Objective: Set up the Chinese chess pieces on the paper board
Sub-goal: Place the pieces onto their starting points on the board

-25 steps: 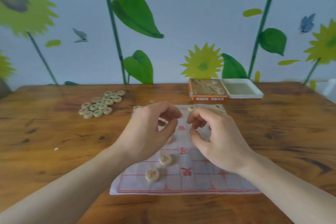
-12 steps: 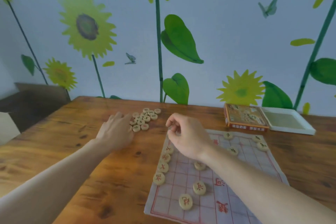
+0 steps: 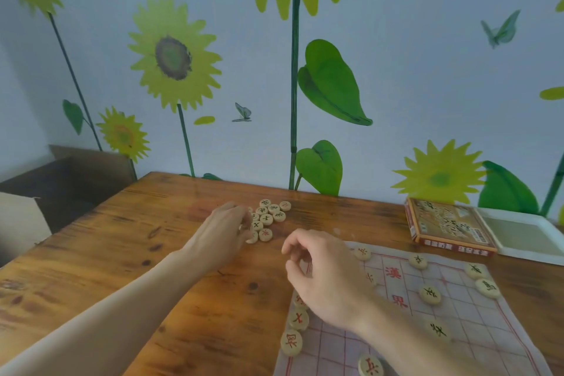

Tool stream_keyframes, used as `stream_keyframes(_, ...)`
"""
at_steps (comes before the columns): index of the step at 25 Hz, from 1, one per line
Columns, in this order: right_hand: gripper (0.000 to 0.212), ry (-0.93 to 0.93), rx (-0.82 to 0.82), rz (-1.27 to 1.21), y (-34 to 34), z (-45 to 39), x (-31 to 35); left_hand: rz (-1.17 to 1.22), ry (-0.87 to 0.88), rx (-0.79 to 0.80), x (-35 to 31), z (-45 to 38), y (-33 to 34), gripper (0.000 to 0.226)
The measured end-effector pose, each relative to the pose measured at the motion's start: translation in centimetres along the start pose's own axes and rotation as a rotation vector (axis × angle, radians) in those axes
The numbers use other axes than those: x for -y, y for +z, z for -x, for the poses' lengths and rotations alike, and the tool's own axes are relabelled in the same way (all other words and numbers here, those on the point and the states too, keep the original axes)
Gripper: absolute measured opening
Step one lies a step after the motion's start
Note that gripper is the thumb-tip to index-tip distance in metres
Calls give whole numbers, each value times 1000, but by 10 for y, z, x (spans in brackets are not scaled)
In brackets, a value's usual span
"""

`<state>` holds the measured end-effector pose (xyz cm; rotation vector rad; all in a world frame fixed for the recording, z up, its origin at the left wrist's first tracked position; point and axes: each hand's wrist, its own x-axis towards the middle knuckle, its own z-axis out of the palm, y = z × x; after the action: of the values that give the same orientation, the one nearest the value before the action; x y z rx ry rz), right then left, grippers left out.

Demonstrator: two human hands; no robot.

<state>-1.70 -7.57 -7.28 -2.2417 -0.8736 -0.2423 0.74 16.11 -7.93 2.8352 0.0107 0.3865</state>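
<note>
- Paper board: lies flat on the wooden table, partly filled; round pieces sit along its left edge and across its far rows, many points vacant.
- Loose pile of pieces: on bare table beyond the board's far-left corner, well apart from the board; red and dark characters face up.
- Left hand: at the pile's near-left edge, fingertips curled down among the discs; whether one is pinched, cannot tell.
- Right hand: above the board's left edge, fingers loosely curled, nothing visible in them.
- Step, as judged: picking a disc from the pile. Best done by reading the character first, pinching one disc by its rim, lifting clear of neighbours, then centring it on a line crossing.
</note>
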Motion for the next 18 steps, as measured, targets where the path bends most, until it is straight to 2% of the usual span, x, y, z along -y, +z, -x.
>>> stream_keyframes(3,6,-9,21,-31,0,10,9,-80,58,67,-13,-7,3,9)
stream_keyframes(6,4,-5,18,-61,-2,16,15,-117,35,108,-17,-11,2,16)
stream_keyframes(11,4,-21,31,-105,-6,22,24,-26,63,97,-19,-21,-10,26)
stream_keyframes(15,5,-14,25,-112,-7,21,23,-178,185,284,-37,-27,-9,25)
stream_keyframes(18,5,4,1,-120,-11,20,17,-215,209,305,-42,-34,-11,27)
